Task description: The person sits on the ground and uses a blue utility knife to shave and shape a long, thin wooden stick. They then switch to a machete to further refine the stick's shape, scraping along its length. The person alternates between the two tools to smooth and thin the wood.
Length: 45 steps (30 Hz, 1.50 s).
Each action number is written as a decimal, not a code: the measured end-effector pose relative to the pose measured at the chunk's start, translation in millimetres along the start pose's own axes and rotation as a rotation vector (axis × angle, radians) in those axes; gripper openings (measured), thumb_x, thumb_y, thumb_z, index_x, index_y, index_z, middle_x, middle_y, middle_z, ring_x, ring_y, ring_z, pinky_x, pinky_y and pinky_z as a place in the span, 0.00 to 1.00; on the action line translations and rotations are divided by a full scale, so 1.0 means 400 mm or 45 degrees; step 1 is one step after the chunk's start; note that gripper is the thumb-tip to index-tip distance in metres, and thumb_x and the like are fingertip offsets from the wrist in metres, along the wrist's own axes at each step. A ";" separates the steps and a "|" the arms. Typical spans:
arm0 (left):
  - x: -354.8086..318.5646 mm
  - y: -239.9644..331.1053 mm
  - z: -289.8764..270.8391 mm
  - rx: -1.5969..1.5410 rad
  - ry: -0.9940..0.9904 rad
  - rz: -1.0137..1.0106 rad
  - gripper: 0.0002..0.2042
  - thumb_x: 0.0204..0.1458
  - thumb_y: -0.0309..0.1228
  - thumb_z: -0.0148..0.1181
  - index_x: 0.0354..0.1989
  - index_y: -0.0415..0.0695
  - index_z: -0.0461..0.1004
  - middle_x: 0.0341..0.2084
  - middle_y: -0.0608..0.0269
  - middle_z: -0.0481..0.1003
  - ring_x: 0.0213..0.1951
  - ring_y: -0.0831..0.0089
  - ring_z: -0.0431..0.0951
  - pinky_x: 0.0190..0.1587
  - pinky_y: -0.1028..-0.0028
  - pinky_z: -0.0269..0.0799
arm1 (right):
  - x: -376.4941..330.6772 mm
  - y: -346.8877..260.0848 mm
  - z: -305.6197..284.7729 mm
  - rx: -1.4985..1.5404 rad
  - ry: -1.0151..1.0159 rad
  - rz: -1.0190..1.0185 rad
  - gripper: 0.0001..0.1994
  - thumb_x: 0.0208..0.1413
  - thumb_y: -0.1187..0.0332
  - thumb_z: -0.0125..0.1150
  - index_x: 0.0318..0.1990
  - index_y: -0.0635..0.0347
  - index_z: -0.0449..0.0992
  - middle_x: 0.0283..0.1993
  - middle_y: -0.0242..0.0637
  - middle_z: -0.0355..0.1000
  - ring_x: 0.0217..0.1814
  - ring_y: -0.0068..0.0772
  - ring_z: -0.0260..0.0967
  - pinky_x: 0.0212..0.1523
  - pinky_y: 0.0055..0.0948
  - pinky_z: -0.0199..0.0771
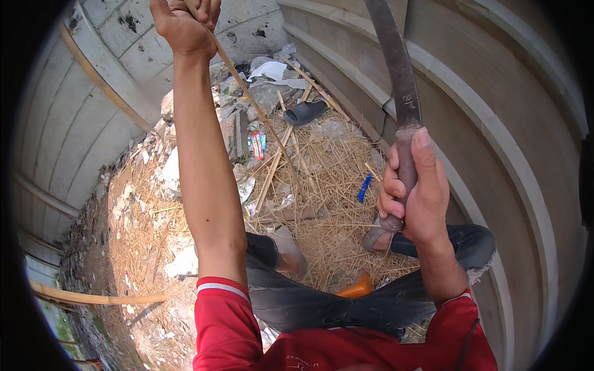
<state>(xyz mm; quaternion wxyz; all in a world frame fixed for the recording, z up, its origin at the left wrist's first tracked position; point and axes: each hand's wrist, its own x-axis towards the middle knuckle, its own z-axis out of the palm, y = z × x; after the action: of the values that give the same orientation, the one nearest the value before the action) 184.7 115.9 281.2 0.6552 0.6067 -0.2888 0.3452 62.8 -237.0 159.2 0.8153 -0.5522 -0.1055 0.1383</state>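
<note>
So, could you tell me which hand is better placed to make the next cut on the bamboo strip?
The right hand: it grips the long knife, blade raised, while the left hand is closed around the bamboo strip, holding it.

Long dull grey metal machete blade (pixel 399 68), matt and stained, on a worn wooden handle (pixel 403 179); thin pale bamboo strip (pixel 247 93), smooth; dry straw litter (pixel 322 185), rough.

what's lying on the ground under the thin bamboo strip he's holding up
Under the thin bamboo strip: dry straw, grey rubble, a small red-and-white wrapper. What the straw buries cannot be seen.
</note>
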 end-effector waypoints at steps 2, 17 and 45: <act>0.042 0.003 -0.023 -0.160 -0.182 -0.014 0.36 0.61 0.66 0.30 0.22 0.42 0.66 0.09 0.67 0.60 0.15 0.75 0.57 0.20 0.75 0.52 | 0.013 -0.113 -0.004 0.425 -0.165 -0.450 0.31 0.65 0.34 0.42 0.33 0.59 0.64 0.17 0.27 0.57 0.14 0.19 0.56 0.15 0.24 0.61; 0.014 0.021 0.082 -0.187 0.226 0.109 0.32 0.59 0.66 0.41 0.15 0.52 0.61 0.06 0.75 0.53 0.09 0.78 0.50 0.15 0.76 0.44 | 0.006 -0.099 0.033 0.156 -0.059 -0.529 0.30 0.66 0.35 0.40 0.33 0.57 0.63 0.18 0.26 0.55 0.13 0.15 0.54 0.15 0.20 0.58; 0.054 -0.022 0.055 -0.310 -0.016 0.176 0.27 0.61 0.62 0.43 0.33 0.49 0.71 0.14 0.76 0.62 0.16 0.85 0.59 0.19 0.81 0.52 | -0.122 0.337 -0.020 -0.490 -0.349 0.285 0.26 0.70 0.46 0.46 0.37 0.65 0.74 0.19 0.32 0.64 0.22 0.25 0.65 0.27 0.31 0.65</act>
<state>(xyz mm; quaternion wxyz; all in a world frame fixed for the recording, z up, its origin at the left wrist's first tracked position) 205.5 96.1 295.2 0.6967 0.5036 -0.3737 0.3482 4.9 -213.3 29.9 0.6531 -0.6814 -0.1775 0.2785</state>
